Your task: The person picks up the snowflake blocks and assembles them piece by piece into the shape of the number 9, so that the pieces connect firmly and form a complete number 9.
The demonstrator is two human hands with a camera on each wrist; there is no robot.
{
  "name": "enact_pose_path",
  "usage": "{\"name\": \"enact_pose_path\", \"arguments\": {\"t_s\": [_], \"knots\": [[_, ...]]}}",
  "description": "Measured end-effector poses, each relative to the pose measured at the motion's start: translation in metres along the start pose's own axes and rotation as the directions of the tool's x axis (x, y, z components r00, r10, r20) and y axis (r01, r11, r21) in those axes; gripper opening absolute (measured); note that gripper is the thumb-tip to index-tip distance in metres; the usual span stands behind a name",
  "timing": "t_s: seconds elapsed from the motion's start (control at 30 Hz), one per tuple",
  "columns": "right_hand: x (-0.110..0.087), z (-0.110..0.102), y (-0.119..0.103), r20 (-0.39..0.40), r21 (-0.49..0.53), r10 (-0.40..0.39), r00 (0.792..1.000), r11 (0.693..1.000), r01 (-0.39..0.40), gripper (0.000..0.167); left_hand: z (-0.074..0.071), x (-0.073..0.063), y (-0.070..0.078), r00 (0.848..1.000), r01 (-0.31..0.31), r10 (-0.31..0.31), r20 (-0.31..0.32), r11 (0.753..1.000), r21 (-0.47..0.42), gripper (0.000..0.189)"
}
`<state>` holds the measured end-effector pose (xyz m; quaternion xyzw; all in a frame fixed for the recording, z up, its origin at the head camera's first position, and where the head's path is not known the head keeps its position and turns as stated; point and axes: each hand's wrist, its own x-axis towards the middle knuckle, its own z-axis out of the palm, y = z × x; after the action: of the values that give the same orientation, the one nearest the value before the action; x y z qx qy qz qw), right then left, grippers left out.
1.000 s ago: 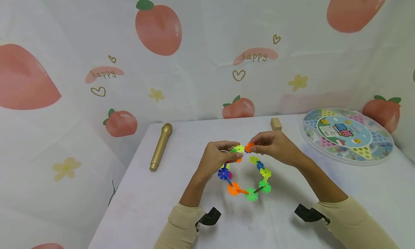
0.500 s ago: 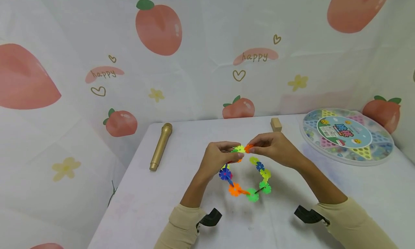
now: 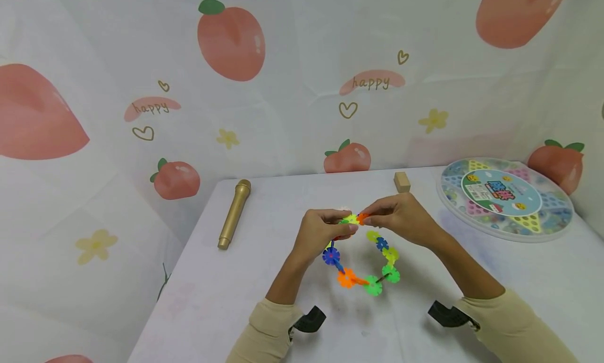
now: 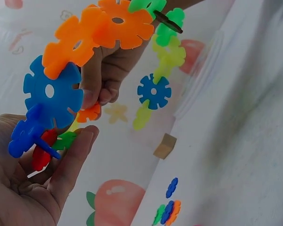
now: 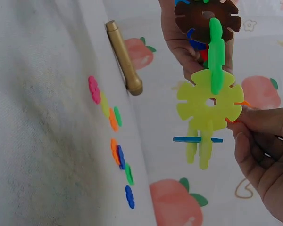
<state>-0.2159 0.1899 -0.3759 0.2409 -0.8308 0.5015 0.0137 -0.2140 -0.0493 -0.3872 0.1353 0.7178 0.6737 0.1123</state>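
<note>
A chain of slotted plastic snowflake discs hangs in a loop below my hands in the head view, with an orange disc and a green disc at its bottom. My left hand pinches the chain near one end, by a yellow-green disc. Between thumb and finger, my right hand pinches a single orange disc, its edge right at the yellow-green one. In the left wrist view a large blue disc covers part of the left palm. The chain's other end, a yellow disc, hangs free.
Several loose discs, including a pink disc, lie on the table behind the hands, mostly hidden in the head view. A gold microphone lies at left, a wooden block at the back, a round Chinese checkers board at right.
The left hand has shifted slightly right with the chain, which swings right with it. The gap between the yellow-green disc and the right hand's orange disc has closed.
</note>
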Motion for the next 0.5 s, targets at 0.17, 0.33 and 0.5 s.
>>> {"name": "enact_pose_path", "arguments": {"t_s": [0.17, 0.33, 0.5], "knots": [[-0.0002, 0.0024, -0.0022, -0.007, 0.002, -0.006, 1.0, 1.0, 0.006, 0.009, 0.0025, -0.0002, -0.0015, 1.0, -0.009, 0.009, -0.011, 1.0, 0.028, 0.032], [0.0004, 0.0031, -0.001, -0.013, -0.024, -0.016, 1.0, 1.0, 0.016, 0.009, 0.0033, 0.0001, -0.0032, 1.0, -0.021, 0.022, -0.013, 1.0, 0.017, 0.031], [0.0022, 0.0055, 0.0018, -0.019, -0.055, -0.032, 0.999, 0.998, 0.031, 0.009, 0.0031, 0.0005, -0.0043, 1.0, -0.021, 0.02, -0.018, 1.0, -0.023, 0.034]]}}
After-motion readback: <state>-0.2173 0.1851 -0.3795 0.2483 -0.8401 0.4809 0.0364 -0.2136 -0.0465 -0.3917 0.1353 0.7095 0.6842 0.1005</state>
